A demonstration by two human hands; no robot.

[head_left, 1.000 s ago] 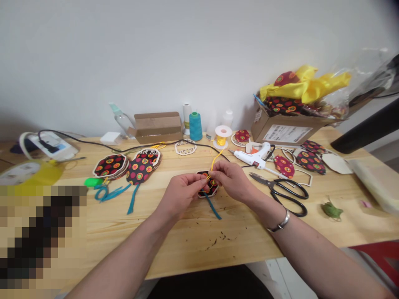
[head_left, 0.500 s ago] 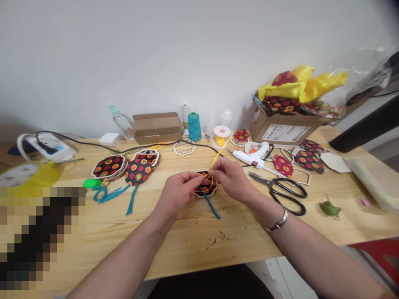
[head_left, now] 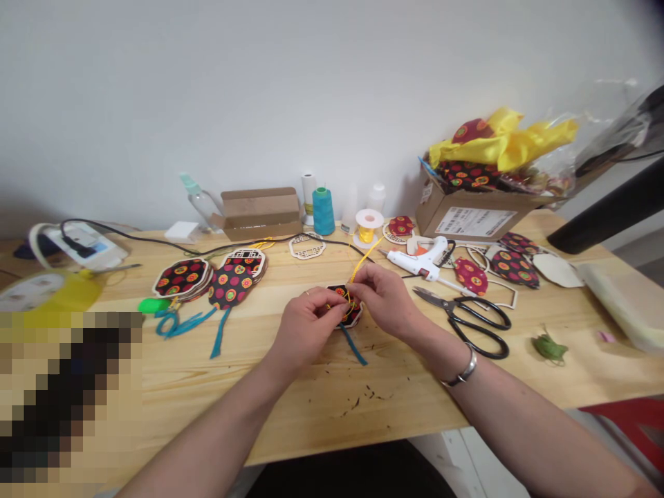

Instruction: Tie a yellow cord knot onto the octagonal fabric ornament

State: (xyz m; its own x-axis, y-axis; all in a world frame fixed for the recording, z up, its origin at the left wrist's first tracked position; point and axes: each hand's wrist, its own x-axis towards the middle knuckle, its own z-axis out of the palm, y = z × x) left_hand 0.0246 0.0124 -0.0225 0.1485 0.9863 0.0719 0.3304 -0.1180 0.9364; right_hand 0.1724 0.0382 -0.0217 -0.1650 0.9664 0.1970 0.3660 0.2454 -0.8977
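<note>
A small octagonal fabric ornament (head_left: 353, 312) with a dotted black, red and orange pattern lies on the wooden table (head_left: 332, 394), a teal tassel (head_left: 355, 345) trailing from it toward me. My left hand (head_left: 306, 326) is closed in a pinch on a yellow cord (head_left: 364, 259) right over the ornament. My right hand (head_left: 384, 299) pinches the same cord from the other side, fingertips nearly touching the left's. The cord runs back to a white spool of yellow cord (head_left: 369, 223).
A white glue gun (head_left: 421, 261) and black scissors (head_left: 469, 316) lie right of my hands. Finished ornaments (head_left: 210, 274) with teal tassels lie to the left. A cardboard box (head_left: 480, 204) of fabric stands back right, a teal thread cone (head_left: 324, 210) and small box (head_left: 259, 211) by the wall.
My left hand has slid slightly right and now covers more of the ornament. The pinching fingers of both hands have come closer together on the cord.
</note>
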